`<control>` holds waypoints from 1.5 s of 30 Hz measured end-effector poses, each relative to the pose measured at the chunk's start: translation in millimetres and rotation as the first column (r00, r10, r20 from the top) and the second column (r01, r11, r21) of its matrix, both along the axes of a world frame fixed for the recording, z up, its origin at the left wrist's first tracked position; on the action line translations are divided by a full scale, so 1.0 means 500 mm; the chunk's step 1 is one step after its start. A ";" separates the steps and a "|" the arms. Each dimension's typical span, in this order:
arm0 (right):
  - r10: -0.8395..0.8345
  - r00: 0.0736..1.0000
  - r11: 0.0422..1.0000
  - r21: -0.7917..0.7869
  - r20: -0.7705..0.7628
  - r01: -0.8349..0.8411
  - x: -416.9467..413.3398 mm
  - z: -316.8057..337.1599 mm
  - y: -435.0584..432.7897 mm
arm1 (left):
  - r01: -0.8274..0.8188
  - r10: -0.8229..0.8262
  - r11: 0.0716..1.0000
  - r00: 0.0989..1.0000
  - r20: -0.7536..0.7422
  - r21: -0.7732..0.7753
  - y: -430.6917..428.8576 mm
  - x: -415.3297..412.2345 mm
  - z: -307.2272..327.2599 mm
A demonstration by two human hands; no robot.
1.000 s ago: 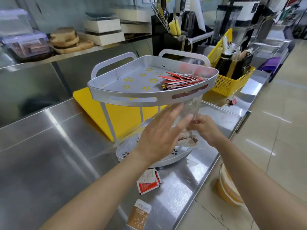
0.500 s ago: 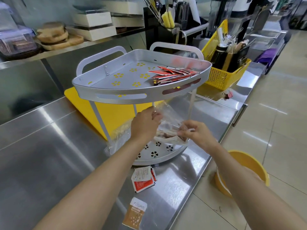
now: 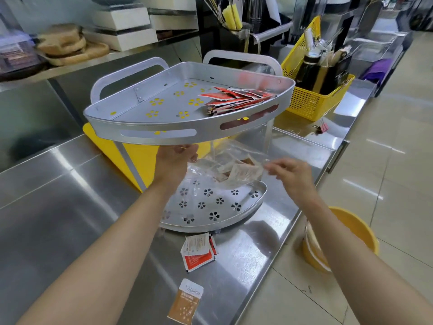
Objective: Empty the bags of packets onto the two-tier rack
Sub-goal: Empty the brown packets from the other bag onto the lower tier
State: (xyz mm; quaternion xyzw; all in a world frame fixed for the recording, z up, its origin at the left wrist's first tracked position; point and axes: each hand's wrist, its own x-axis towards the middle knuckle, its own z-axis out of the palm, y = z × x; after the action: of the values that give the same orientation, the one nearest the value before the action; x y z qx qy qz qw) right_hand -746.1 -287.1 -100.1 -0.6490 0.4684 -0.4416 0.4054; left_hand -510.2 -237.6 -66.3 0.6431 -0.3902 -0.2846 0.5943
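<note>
A silver two-tier corner rack (image 3: pixel 150 133) stands on the steel counter. Its top tier holds a pile of red packets (image 3: pixel 236 99). Between the tiers I hold a clear plastic bag (image 3: pixel 222 160) over the lower tier (image 3: pixel 210 207). My left hand (image 3: pixel 174 160) grips the bag's left side, just under the top tier's rim. My right hand (image 3: pixel 289 171) pinches its right edge. Beige and brown packets (image 3: pixel 239 172) are bunched inside the bag, low on its right side.
Loose red-and-white packets (image 3: pixel 198 252) and a brown packet (image 3: pixel 186 301) lie on the counter in front of the rack. A yellow board (image 3: pixel 140 158) lies behind it, a yellow basket (image 3: pixel 311 99) at the right. A yellow bucket (image 3: pixel 351 233) stands on the floor.
Both hands have moved the bag under the top tier. It now hangs spread between them above the lower tier, and the packets have slid toward its right side.
</note>
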 end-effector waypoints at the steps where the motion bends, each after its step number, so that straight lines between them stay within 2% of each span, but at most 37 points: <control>1: -0.011 0.999 0.998 -0.058 0.048 0.014 0.001 0.023 -0.002 | 0.023 -0.023 1.000 1.000 -0.015 -0.017 0.003 0.009 0.004; 3: -0.008 0.993 0.983 -0.179 0.119 0.029 0.009 0.064 -0.001 | 0.067 -0.068 0.997 0.998 -0.015 -0.023 0.010 0.023 0.008; 5: -0.005 0.981 0.971 -0.235 0.195 0.052 0.022 0.088 0.002 | 0.087 -0.089 0.995 0.995 -0.043 -0.047 0.011 0.032 0.008; 10: -0.026 0.924 0.977 -0.185 0.381 0.104 0.060 0.100 -0.004 | 0.052 -0.058 0.997 0.994 -0.096 -0.057 0.009 0.043 -0.003; 15: 0.041 0.943 0.998 -0.066 0.331 -0.020 0.076 0.074 -0.009 | 0.003 0.006 0.998 0.990 -0.142 0.062 0.012 0.062 -0.053; 19: 0.198 0.977 0.979 0.036 0.075 -0.201 0.064 0.028 -0.008 | -0.031 0.047 0.996 0.980 -0.193 0.086 0.018 0.070 -0.077; 21: 0.214 0.976 0.976 0.044 -0.030 -0.212 0.061 0.005 -0.008 | -0.025 0.042 0.996 0.975 -0.218 0.080 0.020 0.067 -0.082; 23: 0.178 0.984 0.982 0.070 -0.006 -0.178 0.058 -0.011 -0.010 | 0.018 0.010 0.990 0.981 -0.195 0.141 0.027 0.067 -0.092; 26: 0.160 0.986 0.979 0.121 0.044 -0.165 0.056 -0.024 -0.018 | 0.300 -0.222 0.920 0.930 -0.293 0.252 0.044 0.065 -0.119; 27: 0.169 0.984 0.978 0.115 0.051 -0.174 0.057 -0.020 -0.018 | 0.338 -0.264 0.902 0.924 -0.275 0.270 0.047 0.062 -0.129; 30: 0.164 0.981 0.985 0.027 0.103 -0.168 0.069 0.027 -0.015 | 0.212 -0.166 0.947 0.966 -0.200 0.240 0.048 0.049 -0.141; 32: 0.147 0.976 0.988 -0.074 0.161 -0.137 0.077 0.072 -0.014 | 0.166 -0.104 0.971 0.941 -0.321 0.171 0.040 0.050 -0.139; 35: 0.194 0.940 0.977 -0.143 0.279 -0.159 0.092 0.114 -0.016 | 0.163 -0.109 0.983 0.886 -0.451 0.085 0.033 0.062 -0.137; 39: 0.189 0.939 0.980 -0.112 0.286 -0.163 0.117 0.101 -0.013 | 0.133 -0.093 0.990 0.858 -0.506 0.044 0.031 0.073 -0.143; 42: 0.191 0.935 0.981 -0.035 0.299 -0.189 0.131 0.088 -0.010 | 0.050 0.011 0.994 0.835 -0.550 0.096 0.030 0.075 -0.158; 45: 0.204 0.951 0.979 -0.027 0.234 -0.203 0.137 0.067 -0.016 | 0.046 0.032 0.991 0.825 -0.564 0.124 0.035 0.072 -0.164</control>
State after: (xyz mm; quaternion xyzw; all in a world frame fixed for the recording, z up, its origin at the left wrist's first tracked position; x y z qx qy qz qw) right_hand -677.5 -295.1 -66.5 -0.6375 0.3471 -0.4719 0.5005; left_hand -474.0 -219.9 -148.3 0.5665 -0.1797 -0.4894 0.6382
